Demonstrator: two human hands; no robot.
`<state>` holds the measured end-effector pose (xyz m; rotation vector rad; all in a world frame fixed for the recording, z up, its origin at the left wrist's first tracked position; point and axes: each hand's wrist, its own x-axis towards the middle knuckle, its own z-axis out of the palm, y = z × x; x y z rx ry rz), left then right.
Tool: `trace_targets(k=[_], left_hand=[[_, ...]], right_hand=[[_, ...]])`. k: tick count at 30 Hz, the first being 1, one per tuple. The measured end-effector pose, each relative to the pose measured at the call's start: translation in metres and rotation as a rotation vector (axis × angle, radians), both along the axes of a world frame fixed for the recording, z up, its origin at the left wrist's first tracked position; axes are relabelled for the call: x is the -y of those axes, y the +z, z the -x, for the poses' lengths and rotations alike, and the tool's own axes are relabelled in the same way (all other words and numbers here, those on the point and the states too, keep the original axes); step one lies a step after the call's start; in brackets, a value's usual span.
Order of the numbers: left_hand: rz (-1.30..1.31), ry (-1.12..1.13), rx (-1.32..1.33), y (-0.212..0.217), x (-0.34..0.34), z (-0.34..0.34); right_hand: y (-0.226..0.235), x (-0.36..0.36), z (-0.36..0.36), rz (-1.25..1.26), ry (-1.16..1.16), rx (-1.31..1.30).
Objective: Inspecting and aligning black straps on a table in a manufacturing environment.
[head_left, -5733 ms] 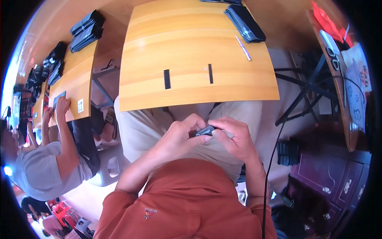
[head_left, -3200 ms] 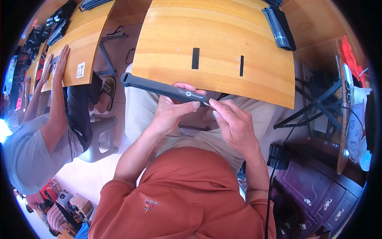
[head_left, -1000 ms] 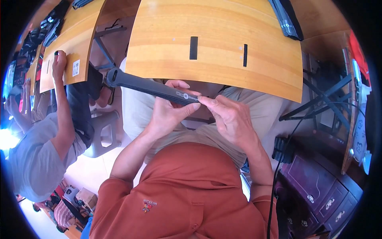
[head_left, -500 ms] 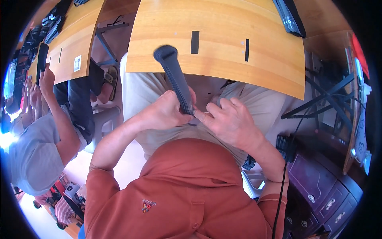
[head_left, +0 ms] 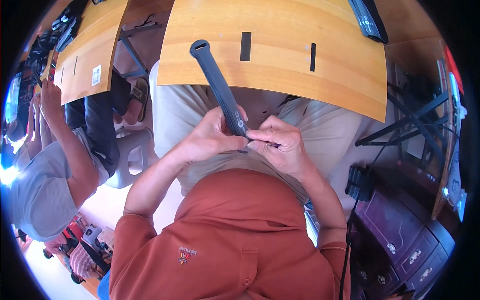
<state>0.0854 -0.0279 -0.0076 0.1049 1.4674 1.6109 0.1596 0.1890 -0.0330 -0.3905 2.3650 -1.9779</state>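
My left hand [head_left: 215, 134] is closed round the lower part of a long black strap [head_left: 216, 75], which looks layered. The strap leans up and left over the table's front edge, its rounded upper end pierced by a slot. A small pale mark shows on it near my left fingers. My right hand [head_left: 280, 145] is closed in a pinch at the strap's lower end, thumb and forefinger meeting beside my left thumb. A small dark bit shows among the right fingers; what it is I cannot make out. Both hands are above my lap.
In front stands a wooden table [head_left: 200, 30] with two dark strips [head_left: 245, 46] on its top. A stack of black straps [head_left: 367, 22] lies at its far right. Dark drawers [head_left: 400, 230] and a hanging cable [head_left: 352, 220] are on the right. A co-worker [head_left: 45, 180] sits at left.
My right hand has closed from loosely raised fingers into a pinch at the strap's lower end. The strap's upper end has shifted up and slightly left, now showing its slot.
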Motion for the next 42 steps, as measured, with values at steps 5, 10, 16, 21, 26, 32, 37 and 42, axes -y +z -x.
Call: trace_targets(k=[5,10,16,21,26,32,37,42], left_hand=[[-0.094,0.022,-0.001,0.001,-0.003,-0.005],[-0.015,-0.062,-0.132,0.011,-0.003,-0.019],[0.042,-0.290,-0.223,0.021,-0.004,-0.034],[-0.081,-0.205,-0.056,0.014,0.000,-0.039],[-0.163,-0.036,0.015,0.020,0.005,-0.037],[-0.236,0.163,0.046,0.012,0.014,-0.046],[-0.318,0.180,0.143,0.018,0.025,-0.063],[-0.305,0.168,0.071,0.005,0.055,-0.073]], right_hand=[[0.002,0.003,-0.001,0.032,-0.024,-0.106],[0.009,0.002,-0.009,-0.036,-0.044,-0.162],[0.038,-0.012,0.013,-0.047,-0.194,-0.260],[0.040,0.005,0.018,0.067,-0.042,-0.165],[0.032,0.014,0.015,0.205,0.047,-0.027],[0.033,0.035,0.020,0.155,0.116,-0.268],[0.057,0.017,0.059,0.076,-0.247,-0.011],[0.105,-0.040,0.179,0.477,-0.845,-0.141]])
